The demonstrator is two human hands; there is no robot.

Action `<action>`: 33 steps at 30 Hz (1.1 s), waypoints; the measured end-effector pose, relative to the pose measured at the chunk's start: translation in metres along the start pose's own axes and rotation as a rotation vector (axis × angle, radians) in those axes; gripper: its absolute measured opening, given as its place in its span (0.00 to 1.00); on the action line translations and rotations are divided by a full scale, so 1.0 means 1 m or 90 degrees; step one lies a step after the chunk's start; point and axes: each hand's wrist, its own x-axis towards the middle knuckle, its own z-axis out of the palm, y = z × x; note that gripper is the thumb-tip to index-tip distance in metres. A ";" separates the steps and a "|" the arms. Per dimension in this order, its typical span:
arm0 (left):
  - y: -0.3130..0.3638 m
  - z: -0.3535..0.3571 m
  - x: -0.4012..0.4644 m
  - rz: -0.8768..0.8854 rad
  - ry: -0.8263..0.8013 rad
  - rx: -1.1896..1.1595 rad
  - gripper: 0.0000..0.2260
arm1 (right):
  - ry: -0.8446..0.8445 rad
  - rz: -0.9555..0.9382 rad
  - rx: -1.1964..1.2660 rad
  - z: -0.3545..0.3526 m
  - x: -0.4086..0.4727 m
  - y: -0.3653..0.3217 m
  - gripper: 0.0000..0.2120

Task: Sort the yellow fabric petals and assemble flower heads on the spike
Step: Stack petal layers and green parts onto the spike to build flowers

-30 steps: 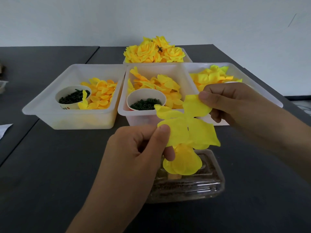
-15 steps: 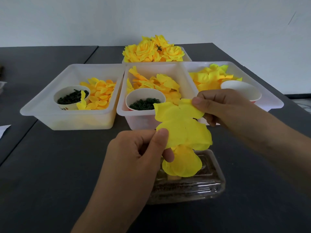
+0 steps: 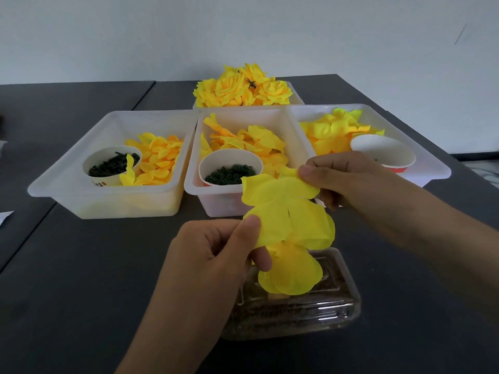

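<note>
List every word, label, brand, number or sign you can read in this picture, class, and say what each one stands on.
No text can be read.
Left paper cup: small dark and orange print low on its wall, too blurred to read.
Right paper cup: a red band, no legible lettering.
White tubs, clear plastic container, petal piece: no markings visible.

Plain pale wall (image 3: 270, 31); dark tables (image 3: 67, 265) below.

Matt fabric petals (image 3: 286, 211); translucent plastic bins (image 3: 113, 201); glossy clear container (image 3: 310, 317)
</note>
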 end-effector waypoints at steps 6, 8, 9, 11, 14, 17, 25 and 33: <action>0.008 0.003 0.002 0.065 0.030 0.061 0.20 | -0.049 0.055 0.049 0.003 0.001 0.008 0.15; 0.009 0.003 0.004 0.069 0.033 0.074 0.20 | -0.054 0.057 0.064 0.003 0.000 0.009 0.15; 0.009 0.003 0.005 0.068 0.032 0.081 0.20 | -0.055 0.057 0.072 0.002 0.000 0.010 0.15; 0.009 0.003 0.006 0.060 0.027 0.091 0.20 | -0.056 0.059 0.088 0.000 -0.001 0.011 0.14; 0.011 0.003 0.008 0.054 0.019 0.086 0.21 | -0.058 0.065 0.118 0.001 0.000 0.014 0.14; 0.012 0.001 0.011 0.042 0.024 0.079 0.27 | -0.049 0.041 0.160 0.001 0.000 0.011 0.14; 0.003 -0.002 0.001 -0.026 -0.004 0.089 0.27 | -0.018 -0.037 0.036 -0.003 -0.003 0.007 0.20; 0.001 0.007 -0.010 -0.014 0.004 0.354 0.24 | -0.016 -0.056 -0.048 0.003 -0.004 0.029 0.17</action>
